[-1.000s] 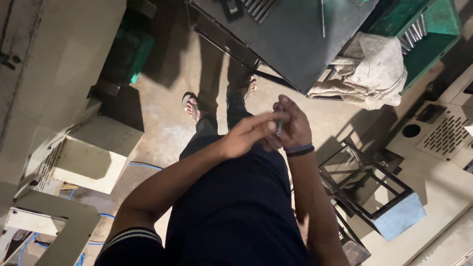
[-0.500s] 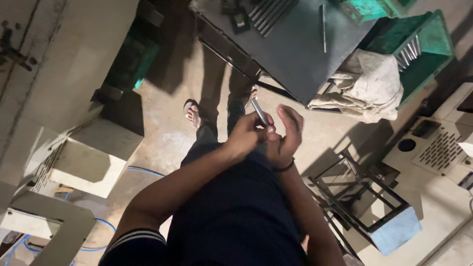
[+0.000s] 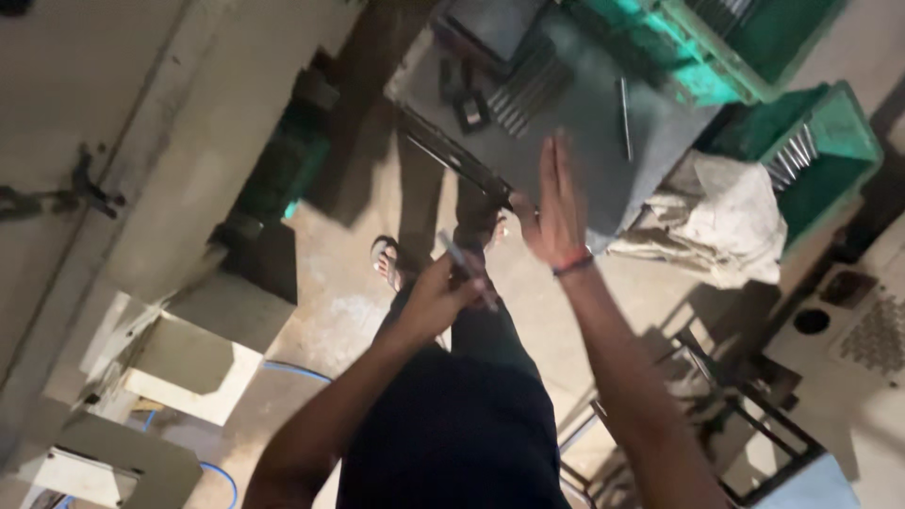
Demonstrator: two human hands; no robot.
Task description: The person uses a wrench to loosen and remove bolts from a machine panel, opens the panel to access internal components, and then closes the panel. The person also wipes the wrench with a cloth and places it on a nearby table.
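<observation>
Rod (image 3: 464, 266), thin, straight and metallic, sits gripped in the left hand (image 3: 443, 294), whose fingers close around its lower part while it slants up over the floor in front of the dark trousers. Right hand (image 3: 554, 209) is open and flat, fingers together, held edge-on just at the near rim of the grey metal tabletop (image 3: 584, 141) (whether it touches the rim is unclear). A second slim rod (image 3: 624, 118) lies on that smooth sheet, beside a row of ribbed bars (image 3: 528, 90). A crumpled pale cloth (image 3: 721, 221) slumps below the green plastic crates (image 3: 811, 155). Bare concrete floor (image 3: 339, 283) leaves open room to the left.
</observation>
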